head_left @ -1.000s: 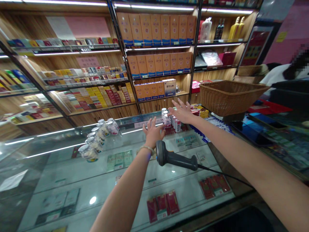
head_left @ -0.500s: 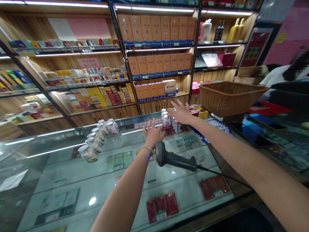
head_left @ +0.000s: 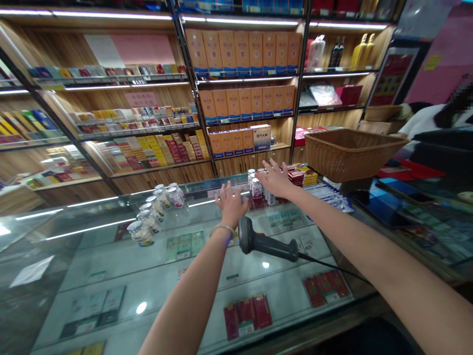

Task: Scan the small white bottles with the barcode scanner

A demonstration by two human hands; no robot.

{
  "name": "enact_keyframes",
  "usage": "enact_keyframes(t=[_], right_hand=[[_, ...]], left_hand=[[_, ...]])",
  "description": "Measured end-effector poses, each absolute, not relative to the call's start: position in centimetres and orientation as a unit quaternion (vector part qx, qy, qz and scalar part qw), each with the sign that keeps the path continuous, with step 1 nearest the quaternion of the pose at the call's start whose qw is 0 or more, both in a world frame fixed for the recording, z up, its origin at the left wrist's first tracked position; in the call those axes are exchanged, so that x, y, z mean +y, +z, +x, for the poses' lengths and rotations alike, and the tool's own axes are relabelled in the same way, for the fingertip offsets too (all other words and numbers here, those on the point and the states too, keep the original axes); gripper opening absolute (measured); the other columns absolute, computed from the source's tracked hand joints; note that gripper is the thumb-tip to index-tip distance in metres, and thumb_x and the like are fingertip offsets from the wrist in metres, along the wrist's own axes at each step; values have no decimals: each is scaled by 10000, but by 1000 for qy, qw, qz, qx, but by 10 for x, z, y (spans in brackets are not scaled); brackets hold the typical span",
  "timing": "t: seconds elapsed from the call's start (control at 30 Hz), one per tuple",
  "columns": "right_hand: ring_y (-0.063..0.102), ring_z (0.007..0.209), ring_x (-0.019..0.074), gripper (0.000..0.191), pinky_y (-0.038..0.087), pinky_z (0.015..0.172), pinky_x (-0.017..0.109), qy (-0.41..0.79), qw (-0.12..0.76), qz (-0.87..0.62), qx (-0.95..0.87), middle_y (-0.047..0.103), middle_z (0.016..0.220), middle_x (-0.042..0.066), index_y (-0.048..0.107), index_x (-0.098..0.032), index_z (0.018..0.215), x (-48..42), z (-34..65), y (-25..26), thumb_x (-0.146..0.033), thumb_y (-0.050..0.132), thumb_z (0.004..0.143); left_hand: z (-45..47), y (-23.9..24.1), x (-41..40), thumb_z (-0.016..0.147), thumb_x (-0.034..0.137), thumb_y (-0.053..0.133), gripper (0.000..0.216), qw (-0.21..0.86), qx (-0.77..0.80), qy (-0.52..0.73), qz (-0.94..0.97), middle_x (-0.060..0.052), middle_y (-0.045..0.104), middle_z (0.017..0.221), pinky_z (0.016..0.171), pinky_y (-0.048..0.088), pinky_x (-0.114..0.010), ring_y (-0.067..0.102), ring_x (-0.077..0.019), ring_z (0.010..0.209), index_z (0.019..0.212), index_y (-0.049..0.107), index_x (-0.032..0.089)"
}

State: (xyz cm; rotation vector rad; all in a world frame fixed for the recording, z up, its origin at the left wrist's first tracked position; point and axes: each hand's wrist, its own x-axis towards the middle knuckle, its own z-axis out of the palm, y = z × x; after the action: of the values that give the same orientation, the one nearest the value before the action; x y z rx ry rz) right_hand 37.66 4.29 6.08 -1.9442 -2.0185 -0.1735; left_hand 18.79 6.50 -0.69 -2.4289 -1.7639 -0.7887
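Both my arms stretch out over a glass display counter (head_left: pixel 207 291). My left hand (head_left: pixel 231 204) has its fingers spread and holds nothing; a bracelet circles its wrist. My right hand (head_left: pixel 275 181), fingers also apart, is beside a cluster of small white-capped bottles (head_left: pixel 256 189) and partly hides them. To the left, a slanting row of small clear jars (head_left: pixel 150 217) with white lids stands on the glass. A dark handheld barcode scanner (head_left: pixel 268 244) lies just right of my left wrist, its cable running off to the right under my right arm.
A wicker basket (head_left: pixel 351 158) stands at the right, behind a pack of blue-and-white sticks (head_left: pixel 328 197) and stacked red and yellow packets (head_left: pixel 305 176). Shelves of orange boxes (head_left: pixel 242 52) line the wall behind. A person (head_left: pixel 428 121) is at the far right.
The view has shifted slightly, so shelves and jars sit a little lower and further right. My hands stay spread in nearly the same place, and the scanner has not visibly moved on the counter.
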Motion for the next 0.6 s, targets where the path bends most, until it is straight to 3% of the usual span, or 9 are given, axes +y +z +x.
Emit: enact_keyframes(t=[0.27, 0.6], right_hand=[[73, 1599, 330, 614, 29, 1233, 695, -110, 171, -665, -718, 148, 1742, 34, 355, -388, 1596, 20, 373, 66, -615, 175, 1055], [62, 1600, 326, 618, 13, 1229, 699, -109, 165, -672, -714, 118, 1746, 32, 299, -395, 1615, 7, 372, 63, -609, 160, 1053]], left_hand=[[180, 1, 60, 966, 452, 551, 650, 91, -546, -257, -793, -157, 144, 1729, 1228, 77, -705, 91, -374, 1601, 1577, 409, 283], [172, 8, 57, 983, 494, 506, 698, 106, -560, -248, -784, -125, 106, 1738, 1229, 45, -716, 56, -392, 1600, 1618, 311, 281]])
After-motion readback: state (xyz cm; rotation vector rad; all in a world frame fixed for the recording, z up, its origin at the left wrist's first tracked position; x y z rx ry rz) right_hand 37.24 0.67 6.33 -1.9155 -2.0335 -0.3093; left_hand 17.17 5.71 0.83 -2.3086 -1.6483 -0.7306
